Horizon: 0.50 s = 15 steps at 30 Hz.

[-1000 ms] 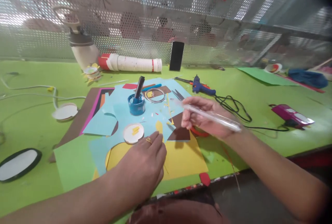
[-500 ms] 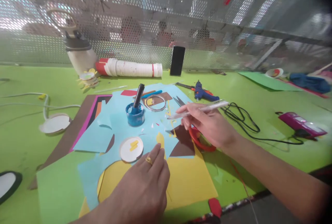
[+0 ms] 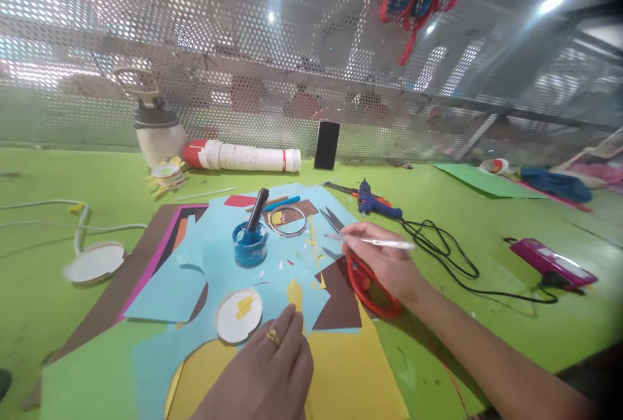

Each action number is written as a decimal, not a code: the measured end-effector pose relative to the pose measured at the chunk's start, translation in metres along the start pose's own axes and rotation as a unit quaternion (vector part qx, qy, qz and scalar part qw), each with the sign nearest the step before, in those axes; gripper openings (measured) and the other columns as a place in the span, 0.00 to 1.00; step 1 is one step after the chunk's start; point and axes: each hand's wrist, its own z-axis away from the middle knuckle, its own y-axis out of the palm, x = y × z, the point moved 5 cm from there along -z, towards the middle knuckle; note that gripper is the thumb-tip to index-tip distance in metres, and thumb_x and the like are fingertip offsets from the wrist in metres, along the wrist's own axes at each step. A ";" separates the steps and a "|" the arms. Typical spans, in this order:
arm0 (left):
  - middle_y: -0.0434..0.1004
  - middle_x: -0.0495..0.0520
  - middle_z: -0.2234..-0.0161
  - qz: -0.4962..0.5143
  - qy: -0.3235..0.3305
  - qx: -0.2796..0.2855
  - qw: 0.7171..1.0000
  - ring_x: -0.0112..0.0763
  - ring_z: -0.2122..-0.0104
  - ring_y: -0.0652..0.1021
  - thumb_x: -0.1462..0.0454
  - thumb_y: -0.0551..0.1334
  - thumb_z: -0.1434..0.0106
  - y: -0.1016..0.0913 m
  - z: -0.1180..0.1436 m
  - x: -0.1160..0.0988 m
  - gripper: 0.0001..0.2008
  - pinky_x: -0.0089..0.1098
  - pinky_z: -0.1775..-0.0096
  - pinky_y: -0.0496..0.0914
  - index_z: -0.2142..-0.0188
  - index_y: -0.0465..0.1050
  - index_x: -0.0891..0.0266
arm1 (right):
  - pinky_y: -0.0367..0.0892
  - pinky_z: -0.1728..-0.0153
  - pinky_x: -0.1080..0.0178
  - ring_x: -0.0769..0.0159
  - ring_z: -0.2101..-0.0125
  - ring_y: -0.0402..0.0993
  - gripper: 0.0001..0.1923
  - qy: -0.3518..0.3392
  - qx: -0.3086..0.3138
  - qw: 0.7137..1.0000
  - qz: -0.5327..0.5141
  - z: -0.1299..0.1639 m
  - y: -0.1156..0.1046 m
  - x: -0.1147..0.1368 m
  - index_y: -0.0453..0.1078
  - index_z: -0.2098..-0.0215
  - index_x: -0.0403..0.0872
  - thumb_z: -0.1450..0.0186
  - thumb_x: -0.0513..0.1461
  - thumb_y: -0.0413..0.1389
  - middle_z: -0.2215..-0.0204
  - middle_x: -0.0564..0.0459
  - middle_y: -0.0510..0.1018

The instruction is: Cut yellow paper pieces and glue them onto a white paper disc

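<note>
My left hand (image 3: 267, 368), with a gold ring on one finger, lies over the yellow paper (image 3: 345, 374), its fingers stretched out and close together. Just beyond its fingertips is a white paper disc (image 3: 238, 316) bearing small yellow strips. My right hand (image 3: 382, 271) is closed on a slim pale pen (image 3: 392, 243), whose tip points left. Beneath that hand are scissors (image 3: 372, 293) with red handles, partly covered by it. Cut pieces of brown paper (image 3: 338, 300) and light blue paper (image 3: 165, 293) lie between and around the hands.
A blue jar (image 3: 250, 251) with a black marker in it stands mid-table, beside a ring of tape (image 3: 287, 221). Behind are a blue glue gun (image 3: 374, 202), a phone (image 3: 326, 145), stacked cups (image 3: 243, 156) and a bottle (image 3: 158, 134). A black cord (image 3: 438, 245) runs right toward a magenta device (image 3: 552, 261).
The camera view has tilted up, so the table sits lower in the picture. My right hand, still gripping the pen, is nearer the scissors. My left hand stays on the yellow paper.
</note>
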 end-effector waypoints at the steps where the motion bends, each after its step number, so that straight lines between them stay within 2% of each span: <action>1: 0.81 0.62 0.56 0.005 -0.001 0.005 1.000 0.45 0.53 0.78 0.67 0.49 0.32 0.000 0.001 0.000 0.16 0.39 0.55 0.73 0.60 0.77 0.67 | 0.70 0.71 0.60 0.63 0.73 0.75 0.08 -0.022 0.006 0.999 0.022 0.002 0.003 0.003 0.72 0.58 0.50 0.30 0.42 0.52 0.70 0.52 0.79; 4: 0.81 0.62 0.56 0.014 -0.007 0.019 1.000 0.46 0.52 0.78 0.67 0.51 0.33 0.000 0.003 0.000 0.14 0.41 0.54 0.74 0.60 0.76 0.67 | 0.70 0.58 0.55 0.58 0.61 0.74 0.11 -0.104 0.036 0.990 0.093 0.006 0.014 0.012 0.72 0.53 0.51 0.30 0.39 0.51 0.61 0.48 0.78; 6: 0.81 0.62 0.55 0.020 -0.005 0.020 1.000 0.47 0.52 0.78 0.67 0.52 0.34 -0.002 0.003 -0.001 0.14 0.41 0.55 0.74 0.60 0.76 0.67 | 0.67 0.53 0.51 0.54 0.56 0.70 0.13 -0.143 0.059 0.977 0.147 0.008 0.021 0.016 0.72 0.50 0.49 0.30 0.37 0.50 0.57 0.44 0.76; 11: 0.80 0.65 0.55 0.039 0.004 0.059 0.997 0.50 0.50 0.76 0.66 0.55 0.37 -0.012 -0.003 -0.001 0.13 0.43 0.51 0.74 0.57 0.75 0.71 | 0.60 0.55 0.40 0.43 0.53 0.64 0.19 -0.169 0.095 0.945 0.264 0.012 0.034 0.019 0.71 0.47 0.41 0.32 0.29 0.46 0.55 0.35 0.76; 15: 0.79 0.63 0.62 0.059 0.021 0.090 0.994 0.53 0.52 0.77 0.67 0.55 0.36 -0.020 -0.009 -0.004 0.11 0.48 0.50 0.73 0.62 0.76 0.70 | 0.58 0.57 0.37 0.41 0.56 0.64 0.23 -0.189 0.104 0.932 0.290 0.014 0.035 0.018 0.76 0.52 0.41 0.38 0.24 0.45 0.60 0.35 0.77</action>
